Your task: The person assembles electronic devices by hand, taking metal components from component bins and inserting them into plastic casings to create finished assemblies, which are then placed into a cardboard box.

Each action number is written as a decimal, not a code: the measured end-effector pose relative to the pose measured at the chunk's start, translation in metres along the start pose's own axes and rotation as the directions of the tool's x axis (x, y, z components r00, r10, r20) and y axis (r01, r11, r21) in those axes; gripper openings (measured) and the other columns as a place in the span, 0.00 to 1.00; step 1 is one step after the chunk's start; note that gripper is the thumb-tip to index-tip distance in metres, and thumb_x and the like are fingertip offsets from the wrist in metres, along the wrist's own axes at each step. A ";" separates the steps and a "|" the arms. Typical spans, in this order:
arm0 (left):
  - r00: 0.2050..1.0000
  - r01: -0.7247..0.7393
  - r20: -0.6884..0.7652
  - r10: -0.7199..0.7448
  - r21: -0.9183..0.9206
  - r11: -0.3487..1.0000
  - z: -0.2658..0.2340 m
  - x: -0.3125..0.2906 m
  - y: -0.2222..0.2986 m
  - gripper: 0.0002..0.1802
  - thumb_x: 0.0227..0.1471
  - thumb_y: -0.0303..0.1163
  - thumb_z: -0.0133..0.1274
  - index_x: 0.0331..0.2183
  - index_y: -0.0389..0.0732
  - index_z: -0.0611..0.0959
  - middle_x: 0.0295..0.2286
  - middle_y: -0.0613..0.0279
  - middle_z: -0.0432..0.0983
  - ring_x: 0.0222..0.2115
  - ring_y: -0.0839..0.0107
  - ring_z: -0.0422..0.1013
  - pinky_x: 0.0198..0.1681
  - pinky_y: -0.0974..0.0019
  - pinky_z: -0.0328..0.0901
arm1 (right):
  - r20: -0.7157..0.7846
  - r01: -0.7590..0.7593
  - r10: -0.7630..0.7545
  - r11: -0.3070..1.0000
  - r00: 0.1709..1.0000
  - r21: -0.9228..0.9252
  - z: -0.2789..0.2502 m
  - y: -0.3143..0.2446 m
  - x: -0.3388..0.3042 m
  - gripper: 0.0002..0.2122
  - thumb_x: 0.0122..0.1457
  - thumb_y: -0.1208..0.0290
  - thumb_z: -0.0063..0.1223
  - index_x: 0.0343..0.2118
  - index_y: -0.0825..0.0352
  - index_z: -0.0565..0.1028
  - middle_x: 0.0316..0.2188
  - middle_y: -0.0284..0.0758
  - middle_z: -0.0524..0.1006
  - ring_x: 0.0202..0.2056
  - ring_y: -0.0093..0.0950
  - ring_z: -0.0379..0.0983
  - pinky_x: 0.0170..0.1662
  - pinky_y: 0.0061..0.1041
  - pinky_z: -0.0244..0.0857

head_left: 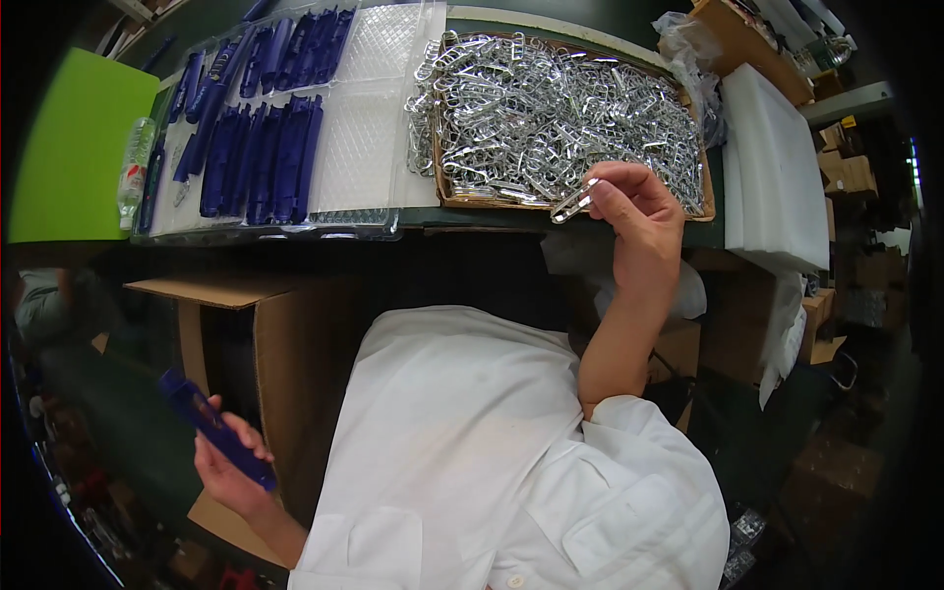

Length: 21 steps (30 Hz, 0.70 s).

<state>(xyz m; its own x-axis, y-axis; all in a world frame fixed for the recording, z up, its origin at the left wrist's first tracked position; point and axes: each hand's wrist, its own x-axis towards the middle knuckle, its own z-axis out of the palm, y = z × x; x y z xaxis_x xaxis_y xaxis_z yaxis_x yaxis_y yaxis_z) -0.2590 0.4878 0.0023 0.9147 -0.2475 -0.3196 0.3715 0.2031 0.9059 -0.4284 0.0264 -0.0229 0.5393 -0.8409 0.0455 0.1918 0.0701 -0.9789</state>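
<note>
Off to the left, below table height, my left hand (231, 467) is closed around a long dark blue plastic piece (218, 430), held at a slant beside an open cardboard box (258, 295). My right hand (639, 205) pinches a small shiny metal clip-like part (573, 203) between thumb and fingers. It is at the near edge of a shallow cardboard tray (710, 187) heaped with similar shiny metal parts (551, 118). More dark blue plastic pieces (261, 162) lie in rows on a clear plastic tray (364, 147) to the left of the heap.
A bright green panel (74, 147) stands at the far left, with a clear plastic bottle (135, 167) next to it. White foam sheets (772, 167) stand at the right end of the table, near a crumpled plastic bag (688, 44). Brown cartons (851, 175) are stacked farther right.
</note>
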 end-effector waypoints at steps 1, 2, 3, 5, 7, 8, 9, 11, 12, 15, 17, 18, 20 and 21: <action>0.995 0.042 0.094 -0.043 0.010 0.999 0.025 -0.009 -0.007 0.33 0.70 0.50 0.31 0.62 0.35 0.68 0.26 0.59 0.70 0.20 0.73 0.68 0.21 0.69 0.69 | 0.020 0.002 -0.003 1.000 1.000 0.007 0.002 0.000 -0.002 0.07 0.57 0.81 0.65 0.39 0.72 0.82 0.36 0.34 0.83 0.37 0.20 0.79 0.44 0.18 0.71; 0.979 0.083 0.186 -0.087 0.025 0.996 0.049 -0.014 -0.014 0.33 0.68 0.50 0.35 0.62 0.35 0.68 0.26 0.57 0.71 0.21 0.72 0.68 0.21 0.69 0.69 | 0.028 0.039 -0.040 0.999 0.999 0.019 0.004 0.000 -0.004 0.07 0.57 0.81 0.65 0.38 0.72 0.82 0.38 0.35 0.82 0.39 0.20 0.78 0.45 0.18 0.71; 0.939 0.116 0.317 -0.132 0.068 0.991 0.070 -0.016 -0.024 0.35 0.65 0.51 0.41 0.62 0.34 0.68 0.28 0.57 0.72 0.22 0.72 0.70 0.22 0.69 0.70 | 0.036 0.075 -0.076 0.997 0.996 0.031 0.006 0.001 -0.006 0.06 0.57 0.82 0.65 0.37 0.72 0.81 0.40 0.35 0.81 0.40 0.21 0.78 0.45 0.18 0.70; 0.858 0.245 0.409 -0.311 0.206 0.947 0.120 -0.014 -0.039 0.38 0.65 0.53 0.47 0.65 0.35 0.66 0.31 0.60 0.73 0.27 0.76 0.69 0.29 0.69 0.71 | 0.074 0.051 -0.053 0.999 0.996 0.018 0.010 -0.005 -0.014 0.06 0.56 0.83 0.65 0.36 0.72 0.81 0.42 0.36 0.80 0.42 0.22 0.77 0.47 0.19 0.69; 0.701 0.295 0.574 -0.424 0.308 0.905 0.160 0.001 -0.051 0.35 0.70 0.48 0.44 0.68 0.35 0.62 0.38 0.61 0.75 0.32 0.77 0.70 0.36 0.71 0.70 | 0.070 0.030 -0.030 0.999 0.997 -0.010 0.013 -0.018 -0.028 0.06 0.56 0.84 0.64 0.35 0.72 0.81 0.44 0.37 0.80 0.44 0.23 0.76 0.49 0.20 0.68; 0.618 0.286 0.653 -0.438 0.331 0.899 0.176 0.011 -0.061 0.32 0.72 0.43 0.41 0.68 0.35 0.61 0.39 0.61 0.75 0.33 0.77 0.71 0.38 0.71 0.70 | 0.099 0.071 -0.067 0.997 0.993 -0.041 0.015 -0.024 -0.034 0.05 0.55 0.85 0.63 0.35 0.72 0.81 0.45 0.39 0.79 0.46 0.25 0.76 0.51 0.22 0.68; 0.564 0.264 0.698 -0.440 0.353 0.898 0.191 0.016 -0.067 0.31 0.73 0.41 0.40 0.68 0.35 0.61 0.39 0.61 0.75 0.34 0.77 0.72 0.38 0.71 0.70 | 0.131 0.120 -0.108 0.990 0.985 -0.080 0.017 -0.031 -0.039 0.05 0.54 0.86 0.63 0.34 0.73 0.81 0.46 0.40 0.79 0.48 0.27 0.76 0.53 0.24 0.67; 0.505 0.251 0.737 -0.450 0.373 0.893 0.209 0.018 -0.075 0.32 0.72 0.43 0.41 0.68 0.35 0.61 0.39 0.60 0.75 0.34 0.76 0.72 0.38 0.71 0.70 | 0.183 0.219 -0.186 0.959 0.965 -0.180 0.021 -0.033 -0.049 0.06 0.51 0.87 0.64 0.32 0.73 0.81 0.48 0.43 0.79 0.51 0.31 0.76 0.55 0.28 0.67; 0.490 0.255 0.743 -0.455 0.377 0.890 0.214 0.020 -0.078 0.32 0.72 0.43 0.41 0.68 0.35 0.61 0.39 0.60 0.75 0.34 0.76 0.72 0.38 0.71 0.70 | 0.211 0.251 -0.201 0.937 0.957 -0.242 0.024 -0.037 -0.053 0.07 0.51 0.86 0.65 0.32 0.72 0.81 0.48 0.43 0.79 0.51 0.32 0.76 0.55 0.28 0.68; 0.419 0.282 0.775 -0.473 0.384 0.879 0.220 0.023 -0.089 0.32 0.69 0.37 0.42 0.68 0.35 0.61 0.39 0.59 0.74 0.33 0.76 0.72 0.37 0.70 0.69 | 0.256 0.329 -0.241 0.858 0.936 -0.394 0.031 -0.035 -0.060 0.07 0.49 0.86 0.67 0.31 0.71 0.81 0.50 0.44 0.79 0.52 0.36 0.77 0.53 0.31 0.71; 0.348 0.362 0.806 -0.479 0.356 0.862 0.216 0.027 -0.099 0.34 0.61 0.30 0.41 0.67 0.35 0.63 0.40 0.59 0.74 0.32 0.76 0.71 0.36 0.70 0.69 | 0.284 0.340 -0.228 0.823 0.931 -0.455 0.031 -0.027 -0.063 0.07 0.48 0.86 0.66 0.30 0.71 0.81 0.52 0.43 0.78 0.54 0.36 0.75 0.55 0.32 0.66; 0.347 0.356 0.795 -0.498 0.379 0.854 0.220 0.026 -0.097 0.36 0.55 0.26 0.39 0.66 0.35 0.64 0.39 0.59 0.74 0.31 0.77 0.70 0.34 0.70 0.68 | 0.277 0.332 -0.221 0.821 0.935 -0.464 0.032 -0.025 -0.064 0.07 0.48 0.86 0.66 0.30 0.71 0.81 0.52 0.43 0.78 0.54 0.36 0.75 0.55 0.32 0.66; 0.344 0.363 0.787 -0.513 0.393 0.845 0.219 0.027 -0.097 0.35 0.55 0.25 0.39 0.65 0.35 0.65 0.38 0.60 0.74 0.30 0.77 0.69 0.33 0.70 0.68 | 0.292 0.384 -0.258 0.731 0.921 -0.564 0.035 -0.020 -0.066 0.06 0.49 0.84 0.66 0.29 0.71 0.80 0.50 0.45 0.79 0.52 0.40 0.77 0.51 0.32 0.72; 0.350 0.360 0.779 -0.521 0.402 0.842 0.219 0.028 -0.097 0.34 0.56 0.25 0.39 0.65 0.35 0.66 0.37 0.60 0.74 0.29 0.77 0.69 0.32 0.70 0.68 | 0.292 0.379 -0.252 0.730 0.923 -0.568 0.036 -0.018 -0.066 0.06 0.49 0.84 0.66 0.29 0.71 0.80 0.50 0.45 0.79 0.52 0.40 0.77 0.51 0.32 0.72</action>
<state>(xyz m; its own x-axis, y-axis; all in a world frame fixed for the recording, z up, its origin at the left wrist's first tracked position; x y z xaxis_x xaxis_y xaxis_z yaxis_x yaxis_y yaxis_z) -0.3046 0.2537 -0.0339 0.0021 -0.9300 -0.3676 0.5778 -0.2989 0.7595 -0.4385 0.1001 -0.0015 0.6887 -0.6369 0.3464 -0.1215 -0.5725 -0.8109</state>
